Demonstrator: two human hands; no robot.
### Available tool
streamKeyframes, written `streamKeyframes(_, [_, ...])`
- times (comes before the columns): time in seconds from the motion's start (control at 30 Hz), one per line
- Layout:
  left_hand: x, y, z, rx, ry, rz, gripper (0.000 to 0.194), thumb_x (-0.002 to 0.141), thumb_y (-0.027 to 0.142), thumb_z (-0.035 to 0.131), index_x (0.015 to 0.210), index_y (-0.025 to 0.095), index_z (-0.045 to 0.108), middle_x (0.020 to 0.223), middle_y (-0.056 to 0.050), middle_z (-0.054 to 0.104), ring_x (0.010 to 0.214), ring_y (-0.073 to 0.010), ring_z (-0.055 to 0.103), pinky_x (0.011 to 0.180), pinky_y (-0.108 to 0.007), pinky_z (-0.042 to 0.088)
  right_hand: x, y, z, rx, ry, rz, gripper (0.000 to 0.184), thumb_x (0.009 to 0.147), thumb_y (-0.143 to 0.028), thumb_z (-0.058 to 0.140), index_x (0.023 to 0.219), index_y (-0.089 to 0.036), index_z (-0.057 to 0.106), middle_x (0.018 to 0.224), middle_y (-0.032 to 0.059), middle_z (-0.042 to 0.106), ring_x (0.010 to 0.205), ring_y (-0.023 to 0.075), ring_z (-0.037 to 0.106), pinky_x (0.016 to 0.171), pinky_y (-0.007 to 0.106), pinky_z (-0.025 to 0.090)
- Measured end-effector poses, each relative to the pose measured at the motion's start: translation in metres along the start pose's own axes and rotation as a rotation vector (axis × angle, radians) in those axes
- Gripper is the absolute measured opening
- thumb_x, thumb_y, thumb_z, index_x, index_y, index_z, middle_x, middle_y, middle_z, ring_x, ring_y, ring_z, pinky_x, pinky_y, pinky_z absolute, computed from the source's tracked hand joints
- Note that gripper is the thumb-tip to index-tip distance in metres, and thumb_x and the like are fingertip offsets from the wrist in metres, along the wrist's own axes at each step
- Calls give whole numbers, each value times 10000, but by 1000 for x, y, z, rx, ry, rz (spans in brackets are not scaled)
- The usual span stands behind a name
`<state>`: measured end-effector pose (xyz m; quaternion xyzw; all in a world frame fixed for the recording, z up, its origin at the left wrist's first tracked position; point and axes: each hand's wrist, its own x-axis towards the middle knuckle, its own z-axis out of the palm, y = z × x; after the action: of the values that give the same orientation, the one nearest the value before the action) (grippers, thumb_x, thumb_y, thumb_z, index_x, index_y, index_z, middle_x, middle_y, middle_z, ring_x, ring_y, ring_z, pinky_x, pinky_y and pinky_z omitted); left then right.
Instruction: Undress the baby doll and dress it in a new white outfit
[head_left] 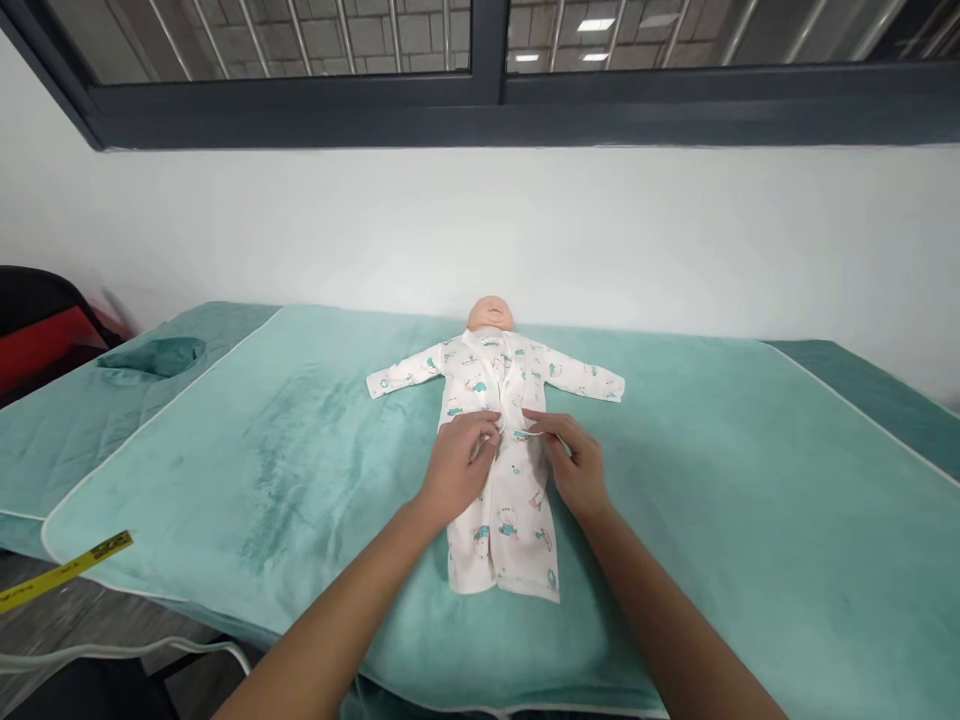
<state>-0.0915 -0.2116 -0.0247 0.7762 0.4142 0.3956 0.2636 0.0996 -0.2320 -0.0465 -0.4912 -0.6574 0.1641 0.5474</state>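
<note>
A baby doll (pixel 490 313) lies on its back on a teal blanket (pixel 315 440), dressed in a white printed romper (pixel 504 500) with its sleeves spread to both sides. Both my hands rest on the romper's waist. My left hand (pixel 457 463) pinches the left edge of the front opening, fingers curled. My right hand (pixel 574 460) pinches a thin white tie string at the right edge of the opening. The two hands almost touch at the middle of the garment.
The blanket covers a teal padded table against a white wall, under a dark-framed window (pixel 487 90). A small teal pillow (pixel 154 355) lies at the left. A black and red chair (pixel 37 330) stands far left. A yellow tape (pixel 67 570) hangs at the lower left.
</note>
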Motion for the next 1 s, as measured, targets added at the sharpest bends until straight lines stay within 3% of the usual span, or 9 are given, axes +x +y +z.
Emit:
streamKeyframes(0.13, [12, 0, -19, -334, 90, -206, 226, 911, 348, 459, 891, 208, 636, 1049, -57, 707, 927, -184, 657, 803, -317, 509, 3, -1, -4, 131, 23, 176, 215, 885, -284, 451, 862, -233, 659, 950, 49, 727, 930, 209, 667, 844, 365, 511])
streamKeyframes(0.23, [38, -12, -34, -368, 222, -300, 232, 884, 351, 483, 923, 195, 650, 985, -55, 709, 831, -168, 647, 693, -280, 506, 22, 3, -2, 172, 73, 316, 207, 882, -342, 464, 908, -222, 631, 842, 42, 695, 796, 189, 650, 725, 329, 518])
streamKeyframes(0.4, [99, -41, -30, -83, 292, -298, 201, 814, 193, 520, 924, 187, 688, 992, -51, 715, 964, -205, 639, 925, -360, 481, 99, 12, 18, -180, 122, 286, 218, 850, -391, 507, 920, -212, 609, 962, 67, 665, 858, 204, 606, 771, 340, 473])
streamKeyframes(0.47, [121, -45, -19, -25, 273, -290, 255, 803, 140, 494, 957, 186, 693, 1017, -56, 715, 1007, -227, 636, 955, -384, 470, 136, 14, 31, -342, 48, 276, 241, 838, -420, 524, 906, -199, 596, 990, 94, 650, 848, 216, 596, 777, 354, 456])
streamKeyframes(0.53, [138, -43, -9, -52, 256, -263, 306, 817, 119, 453, 1000, 192, 687, 1039, -56, 716, 1022, -230, 639, 949, -389, 477, 167, 16, 41, -529, -114, 321, 264, 807, -454, 571, 852, -194, 587, 916, 105, 645, 827, 233, 586, 741, 349, 435])
streamKeyframes(0.67, [165, -37, -1, -270, 159, -153, 313, 854, 137, 419, 1020, 213, 673, 1099, -44, 712, 1051, -190, 642, 954, -343, 472, 199, 21, 46, -725, -350, 384, 225, 815, -411, 539, 743, -198, 539, 732, 76, 603, 703, 204, 547, 626, 299, 358])
streamKeyframes(0.73, [178, -39, -2, -328, 171, -183, 293, 837, 134, 443, 1011, 207, 667, 1064, -51, 721, 1015, -182, 651, 921, -325, 479, 203, 26, 41, -695, -390, 376, 194, 813, -344, 507, 674, -210, 486, 673, 45, 570, 632, 171, 497, 581, 288, 311])
streamKeyframes(0.83, [195, -46, -3, -199, 247, -307, 209, 803, 174, 526, 936, 191, 686, 952, -63, 726, 877, -192, 651, 842, -329, 479, 204, 36, 33, -571, -385, 392, 237, 786, -281, 500, 592, -210, 386, 586, 0, 490, 551, 131, 390, 536, 285, 255])
streamKeyframes(1.0, [204, -53, 2, -44, 148, -321, 137, 791, 270, 595, 763, 194, 706, 775, -45, 685, 731, -180, 588, 708, -296, 433, 205, 45, 40, -183, -195, 452, 230, 808, -329, 494, 618, -204, 458, 604, -28, 480, 565, 114, 390, 534, 262, 285])
